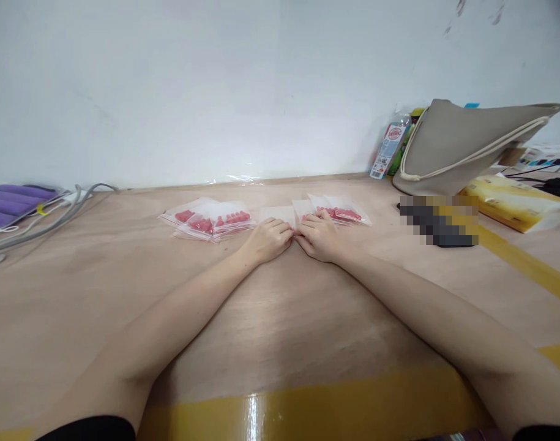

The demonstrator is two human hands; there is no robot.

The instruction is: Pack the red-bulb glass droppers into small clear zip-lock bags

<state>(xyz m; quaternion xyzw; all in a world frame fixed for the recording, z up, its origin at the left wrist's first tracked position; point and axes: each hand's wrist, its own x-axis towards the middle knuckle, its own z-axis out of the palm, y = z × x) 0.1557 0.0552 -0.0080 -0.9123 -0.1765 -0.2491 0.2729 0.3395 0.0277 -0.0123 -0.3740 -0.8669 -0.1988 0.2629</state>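
My left hand (269, 239) and my right hand (320, 236) meet at the middle of the table, fingers curled and fingertips close together. Under and behind the left fingers lies a clear plastic bag (278, 215), its near edge covered by my hands. To the left, a spread pile of small clear bags (209, 222) holds red pieces too small to name. A second group of such bags (348, 212) with red pieces lies just beyond my right hand, partly behind its fingers. What exactly the fingertips press or pinch is mostly hidden.
A grey drawstring bag (463, 150) leans at the back right beside a carton-like package (387, 147). Nearer lie a yellow tissue pack (521, 202) and a blurred dark object (438, 222). Purple padded material (18, 202) and grey cables (54, 223) sit at left. A white wall (215, 92) closes the back.
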